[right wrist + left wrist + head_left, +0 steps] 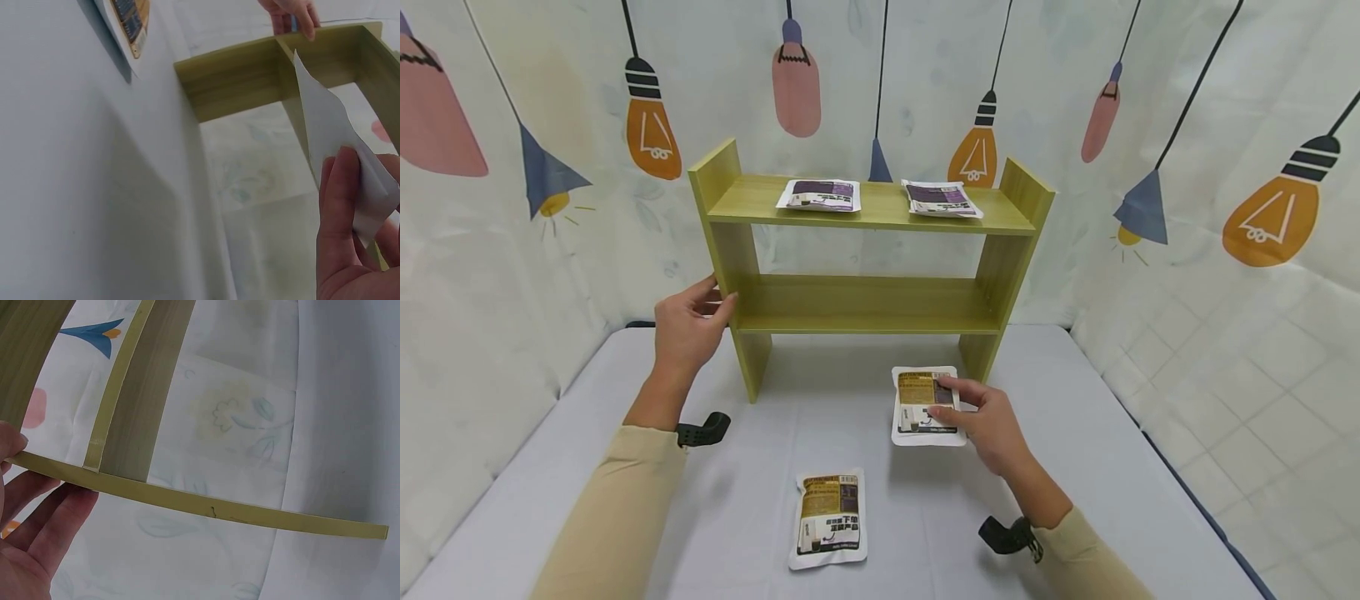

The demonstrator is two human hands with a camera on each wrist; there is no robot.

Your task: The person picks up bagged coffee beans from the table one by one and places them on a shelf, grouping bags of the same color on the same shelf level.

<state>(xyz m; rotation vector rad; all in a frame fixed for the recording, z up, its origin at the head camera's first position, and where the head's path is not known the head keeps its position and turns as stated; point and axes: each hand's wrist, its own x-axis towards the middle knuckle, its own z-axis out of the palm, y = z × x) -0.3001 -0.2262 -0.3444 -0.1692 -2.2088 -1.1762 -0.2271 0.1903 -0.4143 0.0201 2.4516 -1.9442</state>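
Note:
My left hand [688, 329] grips the left side panel of a yellow-green wooden shelf [865, 304], thumb on one face and fingers on the other, as the left wrist view shows. In my right hand [992, 421], a flat white pouch [917, 404] with a brown and black label is pinched by its right edge, held above the table in front of the shelf. From the right wrist, the pouch's plain white side [331, 125] shows. A second such pouch [830, 517] lies flat on the table, nearer to me.
Two white and purple pouches, one on the left [820, 196] and one on the right [942, 200], lie on the shelf's top board. The shelf stands toward the back of a white-covered table [752, 500], with patterned cloth walls [1225, 375] behind and at the sides.

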